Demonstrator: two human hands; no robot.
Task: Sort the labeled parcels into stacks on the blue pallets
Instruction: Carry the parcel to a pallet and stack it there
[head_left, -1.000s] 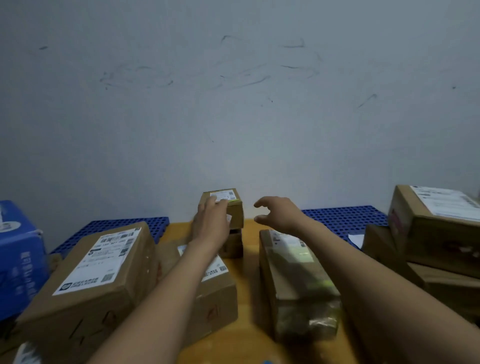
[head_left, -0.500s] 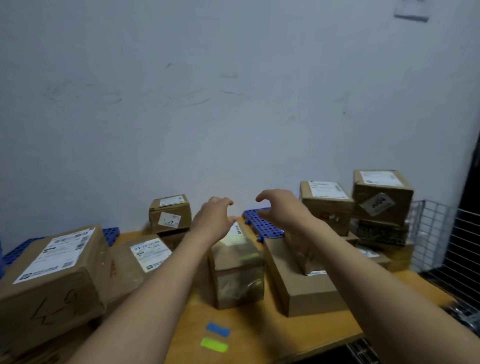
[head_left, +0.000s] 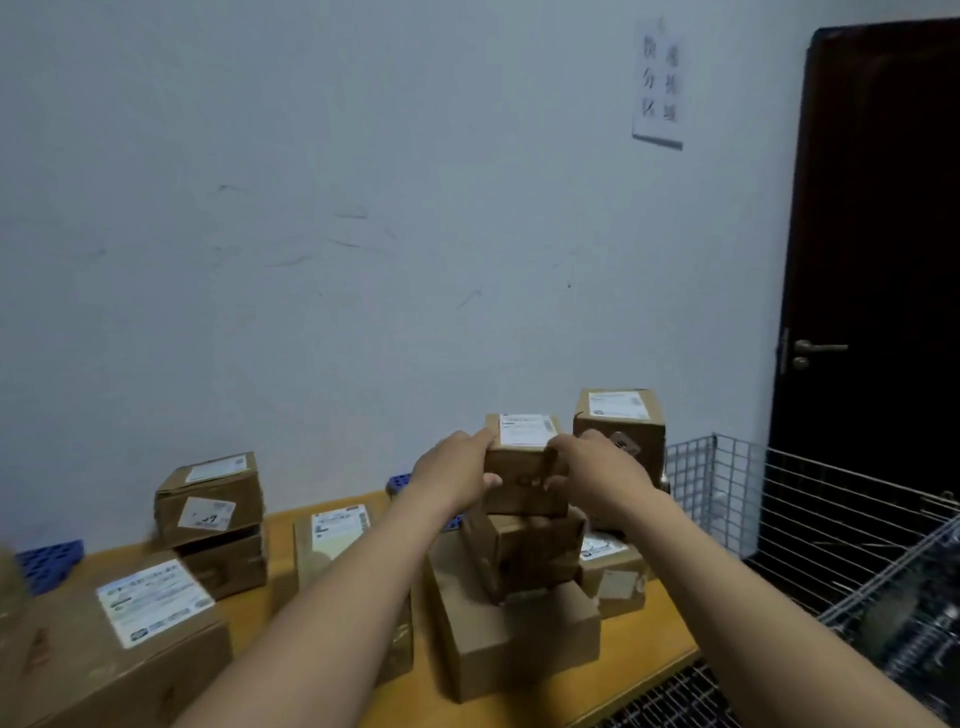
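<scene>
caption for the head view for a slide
Both hands, left hand and right hand, grip a small labeled parcel atop a stack.

Brown parcels (head_left: 524, 467), blue pallets (head_left: 49, 564), dark door (head_left: 878, 260).

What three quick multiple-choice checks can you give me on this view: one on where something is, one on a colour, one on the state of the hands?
1. Where is the wire cage?
A. Left of the table
B. Right of the table
C. On top of the table

2. What colour is the pallet showing at the left edge?
A. Blue
B. Red
C. Green

3. What are the two hands doing?
A. Both hang free over the table
B. Only one touches a box
C. Both grip the same small box

Answers:
1. B: the cage stands past the right end of the wooden table, below the dark door.
2. A: its gridded surface is blue.
3. C: the left hand and right hand clasp opposite sides of the small labelled box on top of the stack.
</scene>
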